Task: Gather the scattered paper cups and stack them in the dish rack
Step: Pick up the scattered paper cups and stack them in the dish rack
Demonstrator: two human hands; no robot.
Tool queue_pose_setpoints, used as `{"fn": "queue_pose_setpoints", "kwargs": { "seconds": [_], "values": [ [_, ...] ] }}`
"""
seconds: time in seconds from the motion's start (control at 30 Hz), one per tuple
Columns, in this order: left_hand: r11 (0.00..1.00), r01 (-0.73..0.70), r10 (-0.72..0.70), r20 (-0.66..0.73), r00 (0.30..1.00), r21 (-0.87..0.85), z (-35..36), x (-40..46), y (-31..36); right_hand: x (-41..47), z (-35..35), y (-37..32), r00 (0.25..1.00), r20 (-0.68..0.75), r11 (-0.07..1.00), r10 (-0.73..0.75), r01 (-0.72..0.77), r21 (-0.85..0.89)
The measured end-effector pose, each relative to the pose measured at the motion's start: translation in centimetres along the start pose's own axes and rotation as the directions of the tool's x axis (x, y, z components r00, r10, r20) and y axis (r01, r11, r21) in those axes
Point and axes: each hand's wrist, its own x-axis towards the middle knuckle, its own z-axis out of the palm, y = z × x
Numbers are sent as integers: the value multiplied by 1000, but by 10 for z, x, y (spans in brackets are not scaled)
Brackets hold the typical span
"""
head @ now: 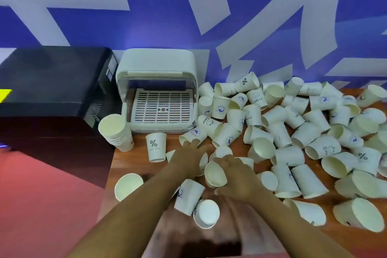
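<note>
Both forearms reach forward over wooden table. Dish rack: one, white, lid raised, slatted tray bare, at table's back-left beside black box. Scattered paper cups: dozens, too many to count, mostly on sides right of rack. Nested stack: one, just left of rack. Left hand flat, fingers spread, tips touching tipped cups. Right hand fingers curled round one held cup, mouth facing left.
</note>
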Motion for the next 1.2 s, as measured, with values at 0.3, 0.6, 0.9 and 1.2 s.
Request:
{"fn": "queue_pose_setpoints", "kwargs": {
  "seconds": [0.3, 0.6, 0.9, 1.2],
  "values": [
    [997, -14, 12, 29, 999, 72, 13, 10, -10, 11, 14, -7, 995, -75, 996, 72, -75, -39],
    [1000, -22, 22, -13, 1000, -17, 1, 5, -29, 5, -1, -15, 988, -52, 988, 146, -143, 55],
    [873, 90, -132, -54, 990, -479, -30, -34, -70, 10, -47, -28, 969, -175, 948, 172, -115, 297],
    [723, 192, -361, -126, 924, -664, -51, -55, -112, 47, -85, -66, 945, -292, 947, 145, -47, 318]
  ]
}}
